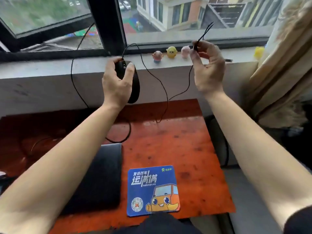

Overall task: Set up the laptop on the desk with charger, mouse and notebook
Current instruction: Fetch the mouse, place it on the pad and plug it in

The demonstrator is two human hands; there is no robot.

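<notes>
My left hand [116,81] holds a black wired mouse [133,83] raised above the back of the reddish-brown desk [185,146]. My right hand [207,65] pinches a loop of the mouse's thin black cable [162,85] at fingertip height by the window sill. The cable hangs in long slack loops between both hands and down to the desk. A closed black laptop [103,176] lies flat on the desk under my left forearm. To the laptop's right lies a blue mouse pad [152,188] printed with an orange cartoon truck. No charger or notebook shows.
A grey window sill [50,70] runs behind the desk, with three small toy figures [171,52] on it and a yellow one far right. A beige curtain [283,73] hangs at the right. A dark chair edge [219,141] sits beside the desk.
</notes>
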